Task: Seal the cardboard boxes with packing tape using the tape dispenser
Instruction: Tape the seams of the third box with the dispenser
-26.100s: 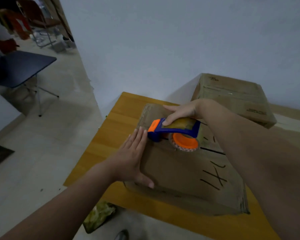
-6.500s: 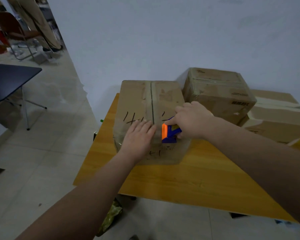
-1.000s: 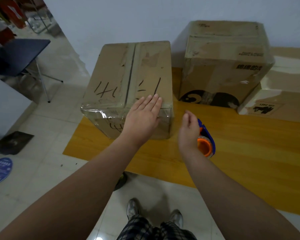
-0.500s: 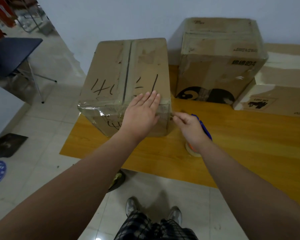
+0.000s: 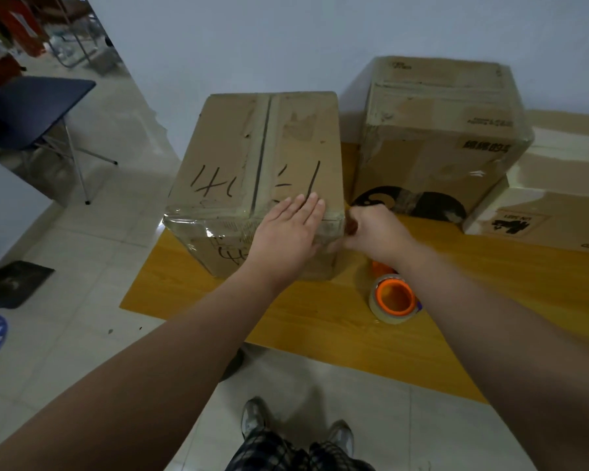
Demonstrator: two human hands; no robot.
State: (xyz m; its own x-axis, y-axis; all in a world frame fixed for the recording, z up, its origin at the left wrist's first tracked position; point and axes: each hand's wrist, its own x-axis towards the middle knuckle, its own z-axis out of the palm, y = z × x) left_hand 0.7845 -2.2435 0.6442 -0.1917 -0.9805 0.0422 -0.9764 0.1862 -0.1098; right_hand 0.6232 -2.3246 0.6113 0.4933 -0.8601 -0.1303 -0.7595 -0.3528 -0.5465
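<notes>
Left fingers (image 5: 307, 206): straight and close together, flat on the near top edge of the brown cardboard box with black handwritten marks (image 5: 252, 147). They hold nothing, they only press.
Right fingers (image 5: 354, 223): curled against the near right corner of this box. I cannot tell whether a tape end is pinched between them.
Left hand (image 5: 286, 234): lies over the edge, palm on the front wall.
Right hand (image 5: 376, 232): at 3 o'clock from the left hand, touching the box.
Clear glossy tape band (image 5: 191, 219): runs along the near top edge.
Box place: at 11 o'clock on the yellow wooden table (image 5: 320, 324), its centre seam pointing to 12 o'clock.
Box handling: walls probably stiff, flaps likely to give near the seam, taped edge likely slippery. Better to press flat on top and to turn it by the lower corners.
Orange-and-blue plastic tape dispenser with clear roll (image 5: 393, 299): lies on the table at 5 o'clock from the box, not held. It is probably light and hard; take it by the handle, now hidden under the right forearm.
Other boxes: a tall taped brown carton (image 5: 436, 130) at 1 o'clock, a low pale carton (image 5: 551, 198) at 2 o'clock.
</notes>
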